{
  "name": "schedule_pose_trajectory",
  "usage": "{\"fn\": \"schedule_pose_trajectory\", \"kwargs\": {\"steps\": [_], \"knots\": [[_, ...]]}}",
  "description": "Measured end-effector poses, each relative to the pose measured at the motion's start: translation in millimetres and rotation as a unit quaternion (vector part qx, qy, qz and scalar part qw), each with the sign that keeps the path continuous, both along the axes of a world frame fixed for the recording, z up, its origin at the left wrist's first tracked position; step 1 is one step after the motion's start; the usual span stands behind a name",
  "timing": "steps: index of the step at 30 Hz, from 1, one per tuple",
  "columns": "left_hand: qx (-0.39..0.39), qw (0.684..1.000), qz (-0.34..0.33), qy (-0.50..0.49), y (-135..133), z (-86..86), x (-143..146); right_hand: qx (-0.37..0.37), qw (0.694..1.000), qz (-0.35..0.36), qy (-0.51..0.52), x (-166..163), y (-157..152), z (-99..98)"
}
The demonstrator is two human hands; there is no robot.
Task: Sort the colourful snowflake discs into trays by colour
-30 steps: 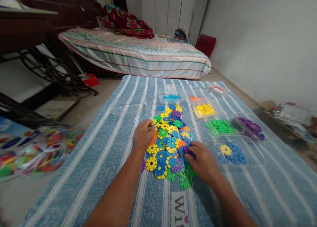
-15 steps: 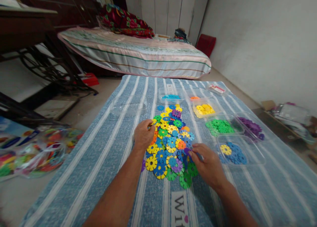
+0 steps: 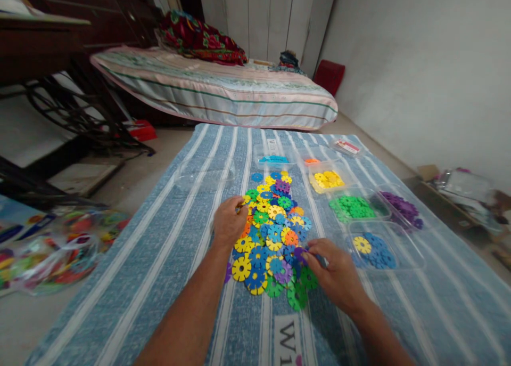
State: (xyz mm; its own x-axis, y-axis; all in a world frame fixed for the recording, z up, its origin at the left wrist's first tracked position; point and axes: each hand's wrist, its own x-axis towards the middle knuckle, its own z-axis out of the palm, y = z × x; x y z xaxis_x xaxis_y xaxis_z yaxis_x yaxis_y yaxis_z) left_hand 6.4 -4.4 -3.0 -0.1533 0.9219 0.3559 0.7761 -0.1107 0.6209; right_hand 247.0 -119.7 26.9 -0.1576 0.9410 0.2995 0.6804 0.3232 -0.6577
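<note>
A heap of notched plastic snowflake discs in yellow, blue, green, orange and purple lies on the striped cloth. At the heap's left edge, my left hand has its fingers curled together; what sits between the fingertips is too small to make out. On the right side of the heap, my right hand pinches a purple snowflake disc between thumb and finger. Just right of that hand, a clear tray holds blue discs with a yellow disc on top.
Clear trays with green discs, purple discs, yellow discs, orange discs and light-blue discs stand along the right and back. A clear lid or tray lies back left. Beyond is a bed.
My right hand has drawn the purple disc slightly away from the heap and turned its face more into view. My left hand stays at the left edge. The whole view has shifted slightly.
</note>
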Motion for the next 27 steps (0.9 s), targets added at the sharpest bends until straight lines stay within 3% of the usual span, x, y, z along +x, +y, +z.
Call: {"fn": "schedule_pose_trajectory", "kwargs": {"steps": [11, 21, 24, 27], "knots": [[0.001, 1.0, -0.004, -0.002, 0.5, -0.1, -0.8, -0.036, 0.997, 0.001, -0.072, 6.5, 23.8, 23.7], [-0.003, 1.0, -0.006, 0.001, 0.9, -0.2, -0.9, -0.043, 0.995, 0.02, -0.087, 3.2, 19.0, 20.1], [-0.004, 1.0, -0.006, 0.005, 1.4, -0.3, -1.3, 0.009, 0.997, -0.026, -0.079, 20.5, 20.1, 30.8], [-0.001, 1.0, -0.008, 0.008, 1.9, -0.8, -1.8, 0.084, 0.983, -0.126, -0.108, 57.5, 28.0, 46.6]]}}
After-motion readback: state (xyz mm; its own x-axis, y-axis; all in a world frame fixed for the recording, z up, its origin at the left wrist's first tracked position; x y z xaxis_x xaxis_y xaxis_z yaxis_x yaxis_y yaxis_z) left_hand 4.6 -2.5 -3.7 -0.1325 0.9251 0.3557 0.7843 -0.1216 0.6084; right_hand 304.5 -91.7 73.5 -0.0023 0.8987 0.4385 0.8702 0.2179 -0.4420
